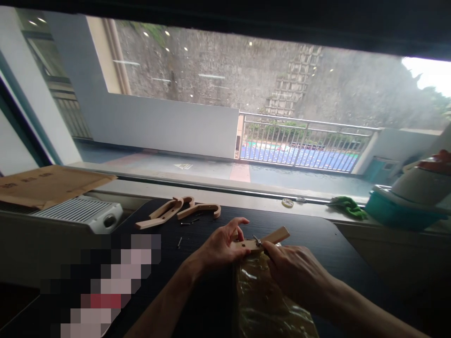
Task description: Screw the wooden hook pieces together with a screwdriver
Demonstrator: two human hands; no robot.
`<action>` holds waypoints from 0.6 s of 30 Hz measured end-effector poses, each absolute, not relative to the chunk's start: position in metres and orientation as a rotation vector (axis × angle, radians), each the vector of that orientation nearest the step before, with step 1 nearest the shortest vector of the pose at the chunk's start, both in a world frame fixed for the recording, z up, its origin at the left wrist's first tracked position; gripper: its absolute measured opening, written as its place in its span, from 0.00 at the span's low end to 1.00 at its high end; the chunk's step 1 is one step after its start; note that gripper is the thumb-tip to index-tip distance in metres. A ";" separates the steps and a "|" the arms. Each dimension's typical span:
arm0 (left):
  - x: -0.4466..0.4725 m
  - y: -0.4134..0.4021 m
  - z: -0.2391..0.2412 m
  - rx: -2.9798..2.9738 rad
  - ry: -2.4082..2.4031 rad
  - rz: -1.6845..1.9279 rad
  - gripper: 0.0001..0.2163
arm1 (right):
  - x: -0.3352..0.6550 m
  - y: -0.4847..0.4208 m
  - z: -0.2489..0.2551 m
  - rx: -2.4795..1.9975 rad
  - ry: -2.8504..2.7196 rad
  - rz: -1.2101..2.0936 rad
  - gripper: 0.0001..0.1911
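My left hand (221, 246) grips the near end of a light wooden piece (266, 239) over the black table (334, 244), thumb and fingers closed on it. My right hand (294, 272) is closed on a small tool whose metal tip (257, 241) touches a screw on the wooden piece. Most of the tool is hidden by the hand. A crinkled clear plastic bag (264, 300) lies just below both hands. Further back on the table lie hooked wooden pieces (179, 210), with a few loose dark screws (180, 241) near them.
A white slatted appliance (82, 212) and a cardboard sheet (45, 185) sit at the left. On the windowsill are a tape roll (287, 203), a green cloth (347, 205) and a teal basin (398, 211) with a white pot. A blurred-out patch covers the near left.
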State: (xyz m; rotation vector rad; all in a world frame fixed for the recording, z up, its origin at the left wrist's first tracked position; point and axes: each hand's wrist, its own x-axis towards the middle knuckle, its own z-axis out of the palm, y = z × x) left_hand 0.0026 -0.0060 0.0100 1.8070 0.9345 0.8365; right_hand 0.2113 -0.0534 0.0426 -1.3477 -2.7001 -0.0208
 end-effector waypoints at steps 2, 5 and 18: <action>0.003 -0.006 0.009 1.798 0.930 0.834 0.23 | 0.208 -0.055 0.043 -1.330 -2.657 0.048 0.10; 0.003 -0.005 0.007 1.787 0.928 0.838 0.20 | 0.204 -0.056 0.044 -1.313 -2.618 0.098 0.08; 0.004 -0.007 0.009 1.783 0.944 0.851 0.18 | 0.223 -0.064 0.042 -1.579 -2.400 0.241 0.09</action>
